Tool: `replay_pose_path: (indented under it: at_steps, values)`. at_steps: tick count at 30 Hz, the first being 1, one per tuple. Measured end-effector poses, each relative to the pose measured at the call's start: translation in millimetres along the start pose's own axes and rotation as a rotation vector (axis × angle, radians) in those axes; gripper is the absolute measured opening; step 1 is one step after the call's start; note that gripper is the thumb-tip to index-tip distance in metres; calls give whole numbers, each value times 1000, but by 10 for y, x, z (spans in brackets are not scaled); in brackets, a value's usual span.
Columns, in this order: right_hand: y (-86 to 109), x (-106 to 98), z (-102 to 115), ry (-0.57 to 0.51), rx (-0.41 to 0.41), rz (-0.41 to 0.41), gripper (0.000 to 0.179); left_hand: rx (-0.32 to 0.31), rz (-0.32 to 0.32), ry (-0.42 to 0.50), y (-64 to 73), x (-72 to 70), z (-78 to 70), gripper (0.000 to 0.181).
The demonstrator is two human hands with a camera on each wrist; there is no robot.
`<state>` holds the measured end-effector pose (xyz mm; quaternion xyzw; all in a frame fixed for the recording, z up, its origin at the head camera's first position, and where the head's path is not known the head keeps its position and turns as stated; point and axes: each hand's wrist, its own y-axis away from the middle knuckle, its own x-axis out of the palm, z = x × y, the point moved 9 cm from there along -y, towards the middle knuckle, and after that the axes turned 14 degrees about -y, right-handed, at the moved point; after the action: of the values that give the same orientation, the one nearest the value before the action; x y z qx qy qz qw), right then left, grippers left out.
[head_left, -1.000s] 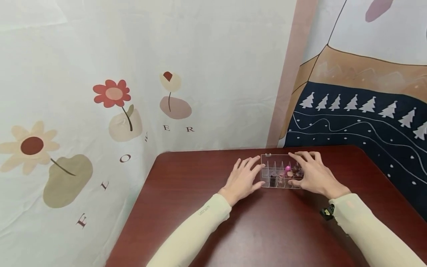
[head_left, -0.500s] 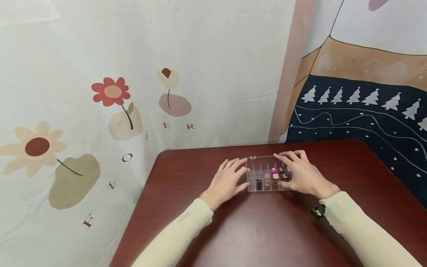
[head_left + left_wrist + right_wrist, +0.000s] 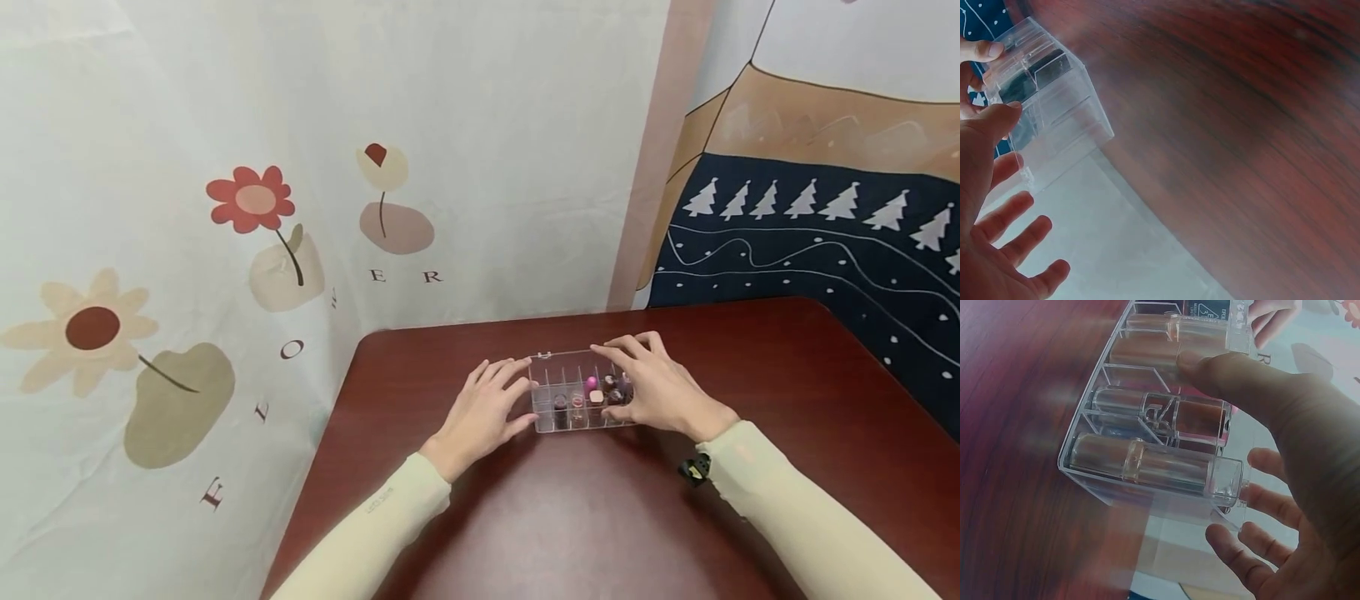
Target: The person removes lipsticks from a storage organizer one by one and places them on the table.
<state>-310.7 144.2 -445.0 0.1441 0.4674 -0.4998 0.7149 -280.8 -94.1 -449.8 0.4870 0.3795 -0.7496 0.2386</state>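
A clear plastic organizer box [image 3: 553, 375] with divided compartments stands on the table between my hands. Lipstick tubes [image 3: 1163, 465] and other small cosmetics fill its right-hand compartments, among them a pink-topped piece [image 3: 592, 383]; some left-hand compartments hold nothing. My left hand [image 3: 476, 414] holds the box's left end, thumb at the near face and the outer fingers spread, as the left wrist view shows. My right hand [image 3: 660, 390] grips the right end, thumb on the near face and fingers reaching over to the far side. It hides part of that end.
The dark red wooden table [image 3: 540, 517] ends at a white wall cloth [image 3: 487, 167] with printed flowers at the back and left. A dark blue cloth [image 3: 810, 250] with printed trees hangs at the back right. A small black device [image 3: 695, 471] sits at the right wrist.
Both hands and the organizer box have slid left along the table. The hold on each end looks the same; the head view has tilted slightly downward.
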Motion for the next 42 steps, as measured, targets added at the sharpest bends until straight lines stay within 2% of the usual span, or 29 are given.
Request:
replay_pose_path:
  at_steps: [6,13,18,22,30,42]
  values:
    - [-32,50,67,-1,-4,4,106,8,-8,-12,80,-31,39,41]
    - [-87,100,130,-1,-18,6,106,9,-49,-13,120,-85,96,41]
    - [-119,80,134,29,-29,17,108,-14,-79,25,86,-126,84,41]
    - [-123,61,143,35,-40,21,107,-14,-107,70,32,-158,-1,41]
    - [-126,108,134,32,-59,25,106,9,-79,31,-52,-88,-177,33]
    - [-121,103,118,38,-65,18,108,19,-61,53,-110,-25,-192,21]
